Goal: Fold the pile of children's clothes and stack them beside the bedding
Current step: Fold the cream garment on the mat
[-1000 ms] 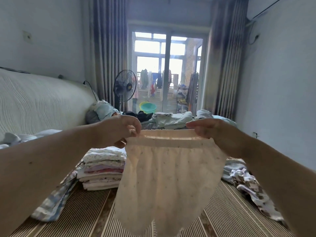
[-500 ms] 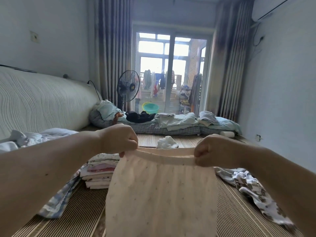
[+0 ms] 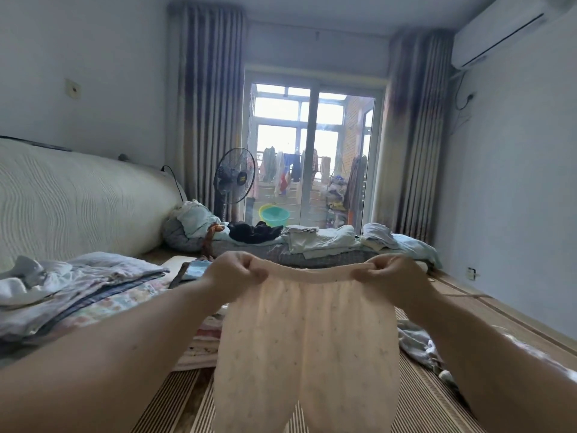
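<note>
Above the striped mat (image 3: 421,401), left hand (image 3: 232,273) and right hand (image 3: 396,276) pinch the waistband of the pink trousers (image 3: 307,345), fingers clamped on it. The next move probably calls for folding leg over leg.

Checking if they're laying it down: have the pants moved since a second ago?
Yes, slightly lower: the pants overlapped the far bedding; now their top meets its near edge.

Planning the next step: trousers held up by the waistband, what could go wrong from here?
The trousers hang in front of the folded stack, hiding most of it; laying them down blind might knock it askew. The left hand and right hand pinch only the waistband, so the loose legs could land bunched on the mat.
</note>
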Demonstrator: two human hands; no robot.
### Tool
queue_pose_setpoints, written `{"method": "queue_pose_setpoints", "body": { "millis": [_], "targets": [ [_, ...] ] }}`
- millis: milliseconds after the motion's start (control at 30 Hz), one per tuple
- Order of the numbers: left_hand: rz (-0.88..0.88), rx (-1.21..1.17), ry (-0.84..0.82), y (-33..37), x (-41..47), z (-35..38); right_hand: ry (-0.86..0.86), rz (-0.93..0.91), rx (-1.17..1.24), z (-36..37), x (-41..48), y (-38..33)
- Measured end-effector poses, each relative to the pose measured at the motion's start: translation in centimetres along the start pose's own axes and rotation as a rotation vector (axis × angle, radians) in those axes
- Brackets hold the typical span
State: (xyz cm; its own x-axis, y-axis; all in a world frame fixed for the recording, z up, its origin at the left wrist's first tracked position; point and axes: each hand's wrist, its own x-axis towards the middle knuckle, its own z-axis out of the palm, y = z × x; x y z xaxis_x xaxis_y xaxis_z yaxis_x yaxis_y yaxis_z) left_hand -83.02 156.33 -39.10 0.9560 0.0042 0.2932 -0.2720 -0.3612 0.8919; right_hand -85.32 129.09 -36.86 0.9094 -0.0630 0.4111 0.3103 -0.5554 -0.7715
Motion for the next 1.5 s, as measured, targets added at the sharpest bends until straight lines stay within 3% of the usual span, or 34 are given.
{"method": "queue_pose_setpoints", "body": {
  "millis": [67,133,300,433,533,633,700,767,867,967,1067,1133,1200,1333,1433,1500],
  "targets": [
    [-0.165,0.183,0.140,0.5,-0.1,1.8,0.113,0.083,-0.083,2.0,0.2,0.2],
    [-0.274,0.156,0.184,1.0,-0.8,4.1,0.176,0.108,-0.139,4.3,-0.2,0.1],
    [-0.292,-0.345,-0.135,2.9,-2.9,8.4,0.141,0.047,0.023,7.6,-1.8,0.5],
    [-0.292,-0.456,-0.400,3.6,-3.4,7.1,-0.180,0.070,0.344,6.0,-2.9,0.1],
    [-0.221,-0.318,-0.551,3.3,-3.5,5.7,-0.295,0.010,0.372,5.1,-3.0,0.2],
    [0.067,0.208,-0.245,2.4,-3.2,5.3,-0.253,-0.042,0.313,4.6,-2.6,0.2],
    [0.050,0.359,-0.144,1.1,-2.7,5.0,-0.310,-0.030,0.430,4.1,-2.3,0.4],
    [-0.146,0.076,-0.334,-0.1,-2.4,4.8,-0.378,0.008,0.559,3.5,-1.8,0.5],
    [-0.189,-0.182,-0.576,-2.0,-1.2,4.8,-0.420,0.057,0.637,2.6,-0.9,1.4],
    [-0.190,-0.157,-0.668,-3.3,0.6,4.7,-0.366,0.067,0.341,2.1,0.3,2.8],
    [-0.268,0.143,-0.745,-3.8,2.6,5.0,-0.333,0.154,0.023,2.7,1.9,4.8],
    [-0.296,0.332,-0.679,-4.3,4.3,5.9,-0.318,0.224,-0.006,3.8,3.1,6.0],
    [-0.272,0.422,-0.567,-4.8,6.3,7.2,-0.295,0.295,0.110,4.8,4.1,6.9],
    [-0.140,0.158,-0.412,-5.5,9.5,9.7,-0.162,0.230,0.284,5.8,6.7,8.5],
    [0.004,0.016,-0.247,-6.1,10.5,10.7,-0.068,0.119,0.281,6.0,7.5,9.9],
    [0.110,0.340,-0.183,-8.1,9.4,11.0,-0.093,0.065,0.273,6.1,6.6,11.1]
  ]
}}
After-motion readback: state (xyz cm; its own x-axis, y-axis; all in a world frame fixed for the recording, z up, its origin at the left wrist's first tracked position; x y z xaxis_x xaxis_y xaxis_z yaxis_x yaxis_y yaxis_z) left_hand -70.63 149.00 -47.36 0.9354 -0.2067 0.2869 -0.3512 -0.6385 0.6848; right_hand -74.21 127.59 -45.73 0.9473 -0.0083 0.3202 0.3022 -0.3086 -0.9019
